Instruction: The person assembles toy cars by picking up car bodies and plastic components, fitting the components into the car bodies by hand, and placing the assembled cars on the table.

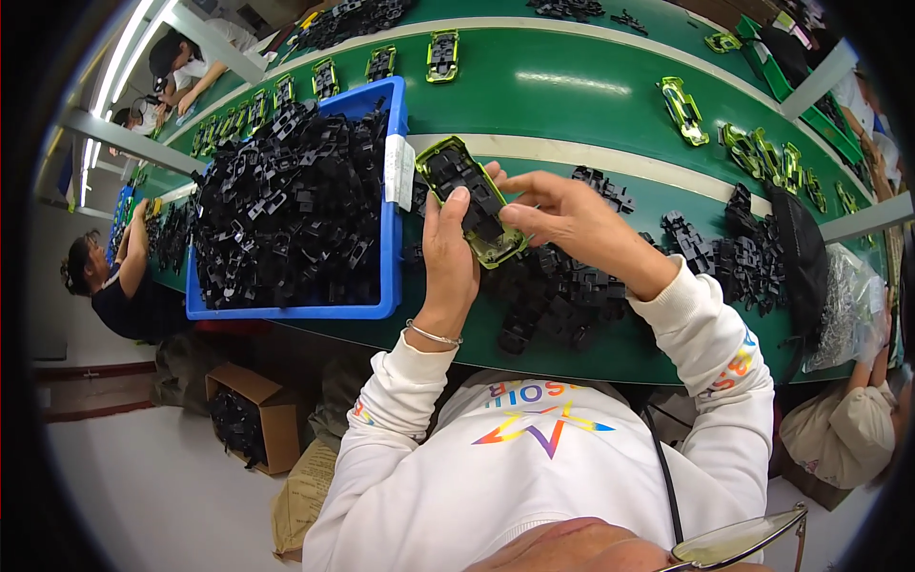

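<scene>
Head cam view, looking down at two bare hands over a green table (381, 331), and the star of the show is a shiny lime-green toy car shell (493, 250). It's open side up, long and rounded at the corners, with a thin bright rim and a chunky black plastic insert (488, 213) filling most of the middle. The end nearer the body is bare green inside, no black covering it. It's held up at a slant, far end leaning left, just right of a blue bin (392, 262) heaped with black plastic parts (286, 205). Left hand (448, 246) has it gripped from the near left side, thumb lying on the insert. Right hand (570, 217) comes in from the right, fingers bent and slightly apart, tips at the shell's right edge; can't tell how hard they're pressing. More loose black pieces (567, 296) are piled beneath and to the right, and similar green shells (443, 57) sit in a row farther off.
</scene>
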A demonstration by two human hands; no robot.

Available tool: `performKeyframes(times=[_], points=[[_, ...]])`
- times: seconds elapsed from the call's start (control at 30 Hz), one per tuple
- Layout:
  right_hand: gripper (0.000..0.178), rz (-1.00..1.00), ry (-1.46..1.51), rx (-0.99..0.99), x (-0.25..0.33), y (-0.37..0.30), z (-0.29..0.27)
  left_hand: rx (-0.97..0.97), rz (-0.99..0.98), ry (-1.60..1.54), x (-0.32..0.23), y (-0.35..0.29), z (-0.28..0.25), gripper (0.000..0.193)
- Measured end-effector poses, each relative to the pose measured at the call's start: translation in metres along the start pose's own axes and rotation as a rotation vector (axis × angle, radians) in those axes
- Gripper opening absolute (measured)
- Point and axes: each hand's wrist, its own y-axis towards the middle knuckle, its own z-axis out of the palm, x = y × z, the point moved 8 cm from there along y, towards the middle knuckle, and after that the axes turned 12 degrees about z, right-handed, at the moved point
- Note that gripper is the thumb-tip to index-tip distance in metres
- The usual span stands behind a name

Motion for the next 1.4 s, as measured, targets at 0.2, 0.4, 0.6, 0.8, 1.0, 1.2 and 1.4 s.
performKeyframes(times=[0.2,0.4,0.6,0.8,1.0,1.2,1.4], points=[[0.034,0.144,0.131,0.125,-0.011,0.006,0.009,0.071,0.056,0.083,0.000,0.001,0.008,0.038],[0.032,0.154,0.185,0.108,-0.018,0.005,0.004,0.202,0.011,0.188,0.006,0.002,0.009,0.038],[0.030,0.209,0.314,0.173,-0.027,0.006,0.002,0.248,-0.018,0.284,0.014,0.010,0.004,0.041],[0.034,0.208,0.237,0.121,-0.032,0.015,-0.005,0.266,0.118,0.403,0.012,0.016,0.006,0.038],[0.035,0.180,0.255,0.123,-0.030,0.030,-0.008,0.260,0.144,0.423,0.010,0.031,0.009,0.034],[0.032,0.191,0.249,0.166,-0.023,0.062,-0.013,0.136,0.007,0.167,0.024,0.045,-0.004,0.045],[0.033,0.221,0.125,-0.119,-0.023,0.171,-0.080,0.126,0.174,0.255,-0.023,0.017,0.002,0.067]])
